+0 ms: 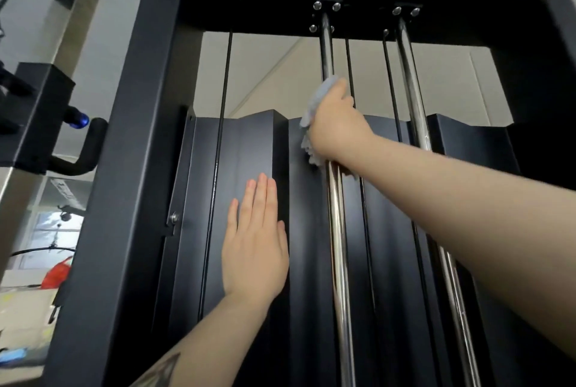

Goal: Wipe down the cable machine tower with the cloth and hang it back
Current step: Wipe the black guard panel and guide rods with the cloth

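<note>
My right hand (335, 127) is curled around the left chrome guide rod (338, 230) with the pale blue cloth (314, 106) bunched between palm and metal, so sliding along it wipes all round the rod. My left hand (254, 249) lies flat, fingers straight, against the dark shroud panel (246, 149), I judge to steady me. The tower frame (124, 137) surrounds both; hanging the cloth back is not yet done.

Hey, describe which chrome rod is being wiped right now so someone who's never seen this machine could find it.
Look inside the black tower frame, where two shiny chrome guide rods run down from the top crossbeam. The one being wiped is the nearer-to-centre rod, left of the other chrome rod. It alone has the right hand wrapped round it with a pale blue cloth.
</note>
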Tool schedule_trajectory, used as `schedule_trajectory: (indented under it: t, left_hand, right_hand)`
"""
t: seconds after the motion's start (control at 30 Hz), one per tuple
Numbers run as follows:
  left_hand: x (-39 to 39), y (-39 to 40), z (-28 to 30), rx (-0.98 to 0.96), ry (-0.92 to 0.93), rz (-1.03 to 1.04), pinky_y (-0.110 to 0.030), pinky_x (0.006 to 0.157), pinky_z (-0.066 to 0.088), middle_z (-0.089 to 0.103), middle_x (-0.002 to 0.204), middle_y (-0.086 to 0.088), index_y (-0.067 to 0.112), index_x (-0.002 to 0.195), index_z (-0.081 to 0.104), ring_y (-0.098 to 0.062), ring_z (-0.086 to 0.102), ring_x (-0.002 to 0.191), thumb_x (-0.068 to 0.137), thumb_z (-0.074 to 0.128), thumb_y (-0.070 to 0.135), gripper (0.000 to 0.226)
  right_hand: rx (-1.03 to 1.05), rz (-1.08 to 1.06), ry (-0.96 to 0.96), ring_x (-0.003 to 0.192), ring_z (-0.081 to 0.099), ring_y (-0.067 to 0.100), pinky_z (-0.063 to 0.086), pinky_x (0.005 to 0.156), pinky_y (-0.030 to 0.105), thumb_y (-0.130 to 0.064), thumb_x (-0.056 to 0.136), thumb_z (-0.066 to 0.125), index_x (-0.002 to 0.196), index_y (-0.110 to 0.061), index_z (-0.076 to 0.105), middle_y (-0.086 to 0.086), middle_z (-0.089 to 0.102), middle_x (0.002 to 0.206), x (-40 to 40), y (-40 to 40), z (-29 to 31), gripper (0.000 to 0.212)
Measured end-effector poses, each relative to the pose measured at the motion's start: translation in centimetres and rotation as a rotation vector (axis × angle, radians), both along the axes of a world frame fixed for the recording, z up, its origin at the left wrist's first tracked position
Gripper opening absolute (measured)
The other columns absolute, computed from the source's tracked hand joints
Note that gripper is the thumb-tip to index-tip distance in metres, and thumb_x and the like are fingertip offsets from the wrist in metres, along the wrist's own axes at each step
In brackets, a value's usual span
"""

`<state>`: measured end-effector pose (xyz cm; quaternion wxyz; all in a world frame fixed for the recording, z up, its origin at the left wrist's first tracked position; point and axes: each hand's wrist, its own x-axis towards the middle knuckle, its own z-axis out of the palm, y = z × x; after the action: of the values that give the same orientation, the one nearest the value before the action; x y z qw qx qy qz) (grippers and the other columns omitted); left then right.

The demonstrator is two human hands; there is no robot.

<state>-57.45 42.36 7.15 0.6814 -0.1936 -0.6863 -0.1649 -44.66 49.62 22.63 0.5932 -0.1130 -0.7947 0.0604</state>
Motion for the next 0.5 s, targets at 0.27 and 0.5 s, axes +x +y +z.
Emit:
schedule_trajectory:
  t: [0.27, 0.5]
  left_hand:
    - [0.2, -0.5, 0.6, 0.004, 0.038, -0.081, -0.040, 0.115, 0.023, 0.038, 0.153, -0.009, 0.006, 0.148, 0.038, -0.024, 0.035, 0.142, 0.089, 0.048, 0.021, 0.062]
    - [0.0, -1.5, 2.0, 0.019, 0.110, -0.120, -0.036, 0.107, 0.029, 0.052, 0.141, -0.010, 0.005, 0.138, 0.051, -0.025, 0.046, 0.129, 0.085, 0.065, 0.015, 0.056]
  right_hand:
    - [0.358, -0.300, -0.025, 0.115, 0.047, 0.028, 0.036, 0.069, 0.020, -0.016, 0.092, 0.050, 0.144, 0.012, 0.006, 0.034, 0.013, 0.148, -0.7, 1.1, -6.2, 0.074]
    - [0.303, -0.249, -0.147, 0.129, 0.034, 0.047, 0.039, 0.101, 0.044, -0.013, 0.096, 0.041, 0.148, 0.000, 0.007, 0.038, 0.021, 0.143, 1.0, 0.5, 1.1, 0.063]
